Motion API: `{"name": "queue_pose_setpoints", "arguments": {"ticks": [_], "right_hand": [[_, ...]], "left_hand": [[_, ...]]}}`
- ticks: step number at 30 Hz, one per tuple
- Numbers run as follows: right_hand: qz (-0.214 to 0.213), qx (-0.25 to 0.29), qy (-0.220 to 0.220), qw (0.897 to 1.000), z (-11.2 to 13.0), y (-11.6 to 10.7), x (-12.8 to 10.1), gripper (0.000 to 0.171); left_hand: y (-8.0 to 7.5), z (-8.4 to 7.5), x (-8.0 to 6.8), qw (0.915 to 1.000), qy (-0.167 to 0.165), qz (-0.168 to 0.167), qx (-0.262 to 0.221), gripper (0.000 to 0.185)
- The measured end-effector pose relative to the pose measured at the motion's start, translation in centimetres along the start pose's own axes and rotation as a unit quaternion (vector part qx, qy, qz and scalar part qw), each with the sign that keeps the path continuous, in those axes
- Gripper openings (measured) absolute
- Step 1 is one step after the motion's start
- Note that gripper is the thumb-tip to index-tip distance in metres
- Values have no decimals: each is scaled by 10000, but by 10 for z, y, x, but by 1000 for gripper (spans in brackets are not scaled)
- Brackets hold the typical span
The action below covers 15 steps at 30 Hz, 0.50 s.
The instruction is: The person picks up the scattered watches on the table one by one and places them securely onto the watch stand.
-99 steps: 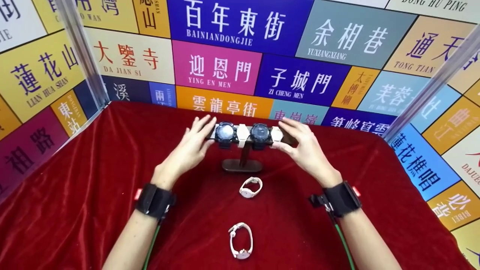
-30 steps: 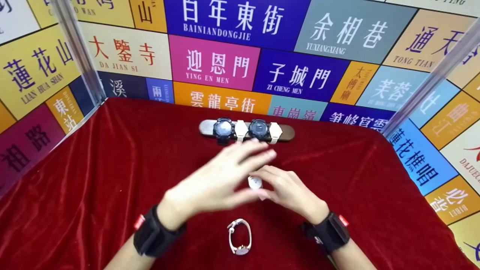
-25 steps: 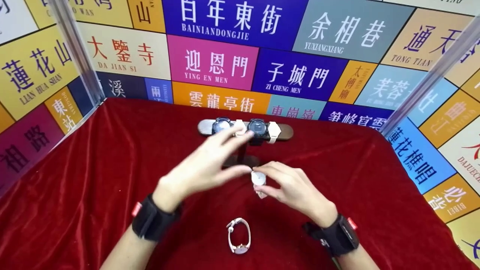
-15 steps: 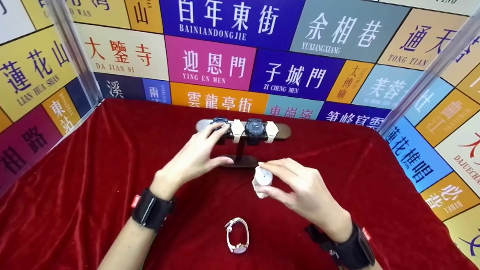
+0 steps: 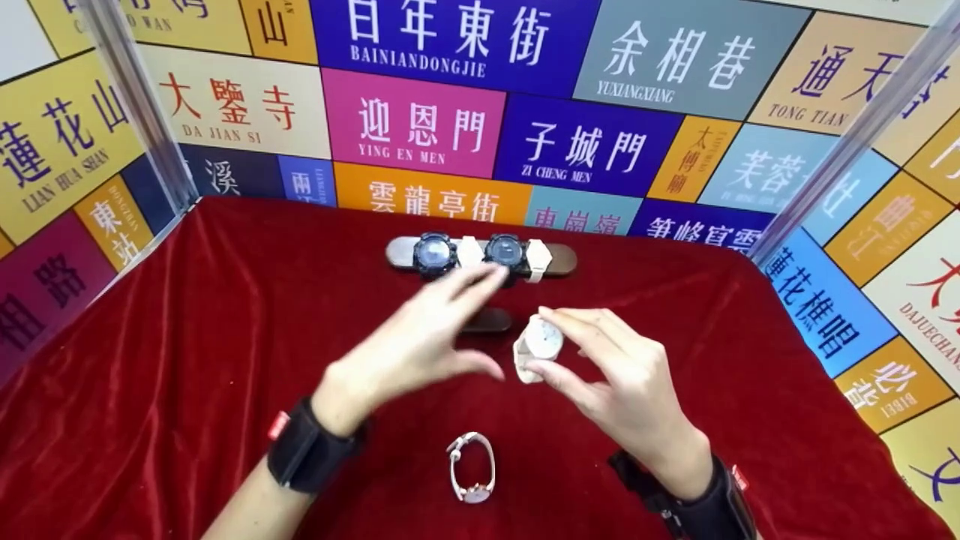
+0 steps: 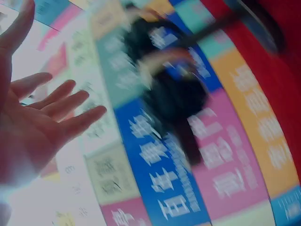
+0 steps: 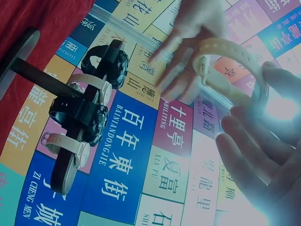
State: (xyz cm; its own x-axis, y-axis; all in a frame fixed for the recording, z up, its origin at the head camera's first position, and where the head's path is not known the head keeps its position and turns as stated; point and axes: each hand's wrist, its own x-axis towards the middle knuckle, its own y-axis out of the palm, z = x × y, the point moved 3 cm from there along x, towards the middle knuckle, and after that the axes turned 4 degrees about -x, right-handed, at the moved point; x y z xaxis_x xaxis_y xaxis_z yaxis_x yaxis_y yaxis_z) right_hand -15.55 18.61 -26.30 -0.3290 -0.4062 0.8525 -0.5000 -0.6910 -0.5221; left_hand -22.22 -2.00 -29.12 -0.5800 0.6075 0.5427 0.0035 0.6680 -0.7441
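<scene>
My right hand (image 5: 626,375) pinches a white wristwatch (image 5: 544,339) between thumb and fingers, its round dial facing up in the head view. In the right wrist view the pale strap (image 7: 230,52) forms a closed loop. To its left hovers my left hand (image 5: 412,345), blurred, fingers extended and thumb apart, holding nothing; the left wrist view shows the same spread fingers (image 6: 77,101). Behind it, a dark T-shaped watch stand (image 5: 561,260) carries a black watch (image 5: 435,253), a white one (image 5: 471,253), another black one (image 5: 505,251) and another white one (image 5: 538,257).
A slim white-strapped watch (image 5: 474,493) lies on the red velvet cloth (image 5: 285,300) near the front. The stand's base (image 5: 491,321) is partly hidden by my left hand. Panels with Chinese lettering (image 5: 420,124) rise behind and at both sides, with clear posts (image 5: 139,112) at the corners.
Both hands have left the stand's ends. My right hand has picked the white watch up off the cloth and brought it rightward. My left hand, lately at the stand's left, has moved right toward it.
</scene>
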Motion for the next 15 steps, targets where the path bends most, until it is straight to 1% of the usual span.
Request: {"name": "queue_pose_setpoints", "arguments": {"ticks": [3,5,7,12,15], "right_hand": [[-47,-79,87,9999,0,0,-1,45],[-65,-123,135,9998,1,0,-1,45],[-95,-149,188,9997,1,0,-2,46],[-160,-139,294,9993,3,-2,-2,47],[-188,-98,252,9995,5,-3,-2,47]], "left_hand": [[5,-20,0,9986,312,16,-429,103],[8,-30,-2,9969,432,-35,-651,101],[11,-36,-2,9947,586,-174,-824,97],[19,-43,-2,9856,1066,-789,-1049,78],[21,-42,-2,9812,1193,-1057,-1088,69]]}}
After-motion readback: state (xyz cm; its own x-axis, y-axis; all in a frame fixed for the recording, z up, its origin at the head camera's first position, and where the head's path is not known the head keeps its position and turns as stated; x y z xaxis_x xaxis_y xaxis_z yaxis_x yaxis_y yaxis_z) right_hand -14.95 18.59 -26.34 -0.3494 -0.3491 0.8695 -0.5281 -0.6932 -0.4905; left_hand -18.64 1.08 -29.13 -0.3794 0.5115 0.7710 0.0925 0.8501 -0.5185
